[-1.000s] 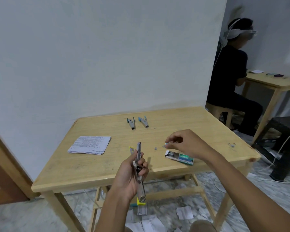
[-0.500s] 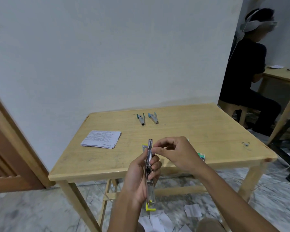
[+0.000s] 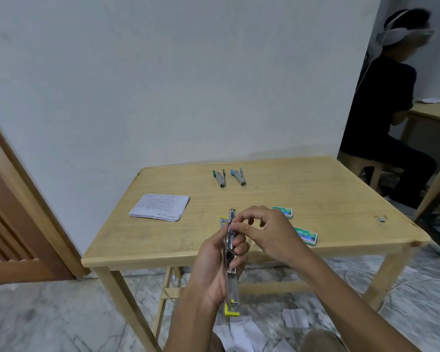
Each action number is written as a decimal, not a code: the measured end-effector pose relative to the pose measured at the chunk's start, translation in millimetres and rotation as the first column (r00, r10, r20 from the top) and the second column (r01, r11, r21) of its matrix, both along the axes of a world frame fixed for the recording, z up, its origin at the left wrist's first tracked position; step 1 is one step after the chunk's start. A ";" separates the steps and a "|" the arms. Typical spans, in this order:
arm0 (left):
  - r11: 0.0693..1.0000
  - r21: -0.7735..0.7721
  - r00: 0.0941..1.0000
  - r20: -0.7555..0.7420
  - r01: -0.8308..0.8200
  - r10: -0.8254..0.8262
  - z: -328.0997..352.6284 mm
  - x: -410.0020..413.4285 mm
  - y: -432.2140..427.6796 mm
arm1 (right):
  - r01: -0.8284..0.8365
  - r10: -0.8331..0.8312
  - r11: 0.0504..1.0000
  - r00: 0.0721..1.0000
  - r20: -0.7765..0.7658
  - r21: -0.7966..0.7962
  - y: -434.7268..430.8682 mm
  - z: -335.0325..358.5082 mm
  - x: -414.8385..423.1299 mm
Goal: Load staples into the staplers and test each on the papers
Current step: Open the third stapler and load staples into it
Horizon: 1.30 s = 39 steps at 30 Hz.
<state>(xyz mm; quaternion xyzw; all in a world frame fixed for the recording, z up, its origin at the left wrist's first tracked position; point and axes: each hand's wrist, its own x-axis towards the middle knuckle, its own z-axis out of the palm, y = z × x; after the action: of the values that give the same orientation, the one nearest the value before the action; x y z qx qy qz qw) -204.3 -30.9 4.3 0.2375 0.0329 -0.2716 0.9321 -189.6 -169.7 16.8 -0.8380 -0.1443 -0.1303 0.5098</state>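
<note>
My left hand (image 3: 219, 265) grips a yellow stapler (image 3: 231, 265) swung fully open, held lengthwise in front of the table's near edge. My right hand (image 3: 267, 232) pinches at the stapler's upper metal channel with thumb and forefinger; whatever it pinches is too small to make out. Two staple boxes (image 3: 305, 235) lie on the table (image 3: 264, 194) just right of my hands. A green stapler (image 3: 219, 177) and a blue stapler (image 3: 238, 176) lie side by side at the back. A stack of printed papers (image 3: 160, 203) rests at the left.
Loose staples (image 3: 381, 219) sit near the table's right edge. Paper scraps (image 3: 295, 318) litter the marble floor below. A wooden door (image 3: 15, 214) stands at the left. A seated person (image 3: 381, 107) with a headset faces another table at the right.
My right hand has come from the staple box area over to the top of the open stapler. The view has shifted right, so the table sits more central.
</note>
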 end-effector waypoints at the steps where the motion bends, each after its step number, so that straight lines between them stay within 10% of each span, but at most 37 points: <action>1: 1.000 0.004 1.000 -0.001 0.000 0.000 -0.3 0.1 0.1 | 0.000 0.001 1.000 1.000 0.007 -0.027 0.0 -1.1 0.7; 11: 0.999 0.045 0.996 -0.083 -0.030 0.034 -4.4 0.0 4.2 | -0.042 0.098 0.959 0.977 0.189 -0.281 1.8 -11.7 -9.6; 23: 1.000 0.005 0.980 -0.199 -0.005 0.006 -15.9 0.9 8.3 | 0.137 0.322 0.580 0.867 0.381 -0.803 -15.0 4.7 13.2; 31: 0.997 -0.037 0.971 -0.233 -0.068 0.057 -26.2 6.0 12.0 | -0.229 0.267 0.904 0.962 0.057 -0.362 -9.6 -5.4 -12.6; 39: 0.990 0.097 0.987 -0.113 -0.101 0.112 -28.7 3.4 8.6 | -0.031 0.081 0.988 0.935 0.345 -0.149 5.3 -37.2 -16.1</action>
<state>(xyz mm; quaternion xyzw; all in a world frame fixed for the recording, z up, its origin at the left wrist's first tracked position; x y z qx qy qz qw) -200.9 -22.3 -24.5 0.2611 0.1130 -0.2332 0.9299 -205.7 -164.4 -20.4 -0.8310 -0.2652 -0.2519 0.4190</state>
